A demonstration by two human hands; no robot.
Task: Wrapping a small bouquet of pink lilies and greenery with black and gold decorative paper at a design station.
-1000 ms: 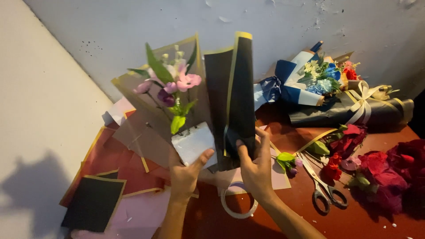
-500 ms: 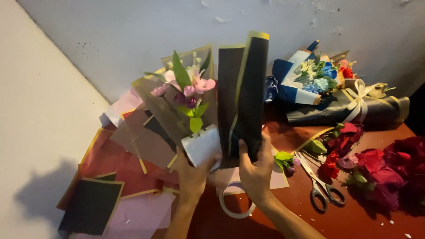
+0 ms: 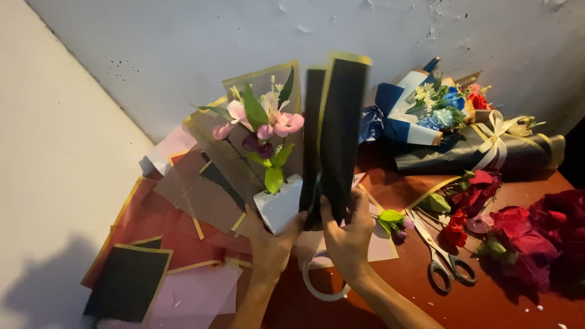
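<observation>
Right hand (image 3: 348,236) is clenched around the bottom edge of a black wrapping sheet (image 3: 337,137) with a gold border, thumb pressed on its front, and the sheet stands upright straight above those fingers. Just to the left, the left hand (image 3: 270,242) grips the base of a small bouquet (image 3: 262,131), fingers closed under the white foam block (image 3: 280,204) where the stems go in. Pink and purple blooms with green leaves rise above that hand, backed by a translucent brown sheet with gold trim; the black sheet sits right against the bouquet's right side. Directly below both wrists lies a roll of tape (image 3: 323,283) on the reddish table (image 3: 499,307). Right of the right hand, near it, a loose green-and-purple sprig (image 3: 393,222), then scissors (image 3: 445,259) a bit farther out, and beyond them red roses (image 3: 524,237) heaped at the far right. Above those, well away from the fingers, a finished bouquet in blue and black wrap with a cream ribbon (image 3: 463,131) lies by the wall. Left of the left hand, flat sheets spread out in red, pink and black (image 3: 128,280).
</observation>
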